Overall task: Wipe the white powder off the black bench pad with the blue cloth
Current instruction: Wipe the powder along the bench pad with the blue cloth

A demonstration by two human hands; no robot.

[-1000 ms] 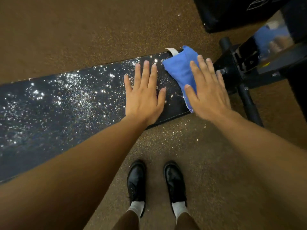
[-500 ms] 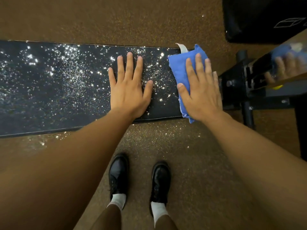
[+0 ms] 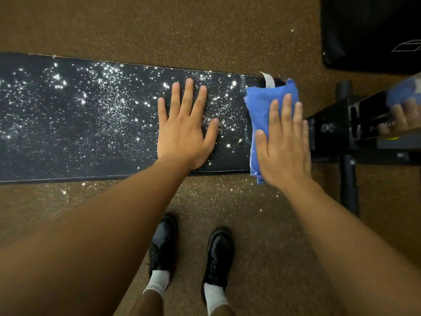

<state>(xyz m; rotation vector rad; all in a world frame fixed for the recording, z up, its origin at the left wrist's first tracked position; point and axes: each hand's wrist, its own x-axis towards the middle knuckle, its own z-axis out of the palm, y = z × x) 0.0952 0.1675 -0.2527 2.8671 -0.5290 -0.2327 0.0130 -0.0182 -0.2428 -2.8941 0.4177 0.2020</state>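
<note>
The long black bench pad (image 3: 68,156) runs across the view, speckled with white powder (image 3: 109,103) over most of its top. My left hand (image 3: 184,131) lies flat on the pad, fingers spread, right of its middle. At the pad's right end lies the folded blue cloth (image 3: 262,106), with my right hand (image 3: 282,142) pressed flat on top of it, fingers pointing away from me. A white tab (image 3: 268,79) sticks out at the pad's far right corner.
The bench's black metal frame (image 3: 337,133) and a post (image 3: 348,185) stand just right of the cloth. Another black pad (image 3: 369,33) sits at the top right. Brown speckled floor (image 3: 205,30) lies all around, with spilled powder near my black shoes (image 3: 163,242).
The view has swung so the pad lies level and more of its left part shows. Both hands keep their places on the pad and cloth.
</note>
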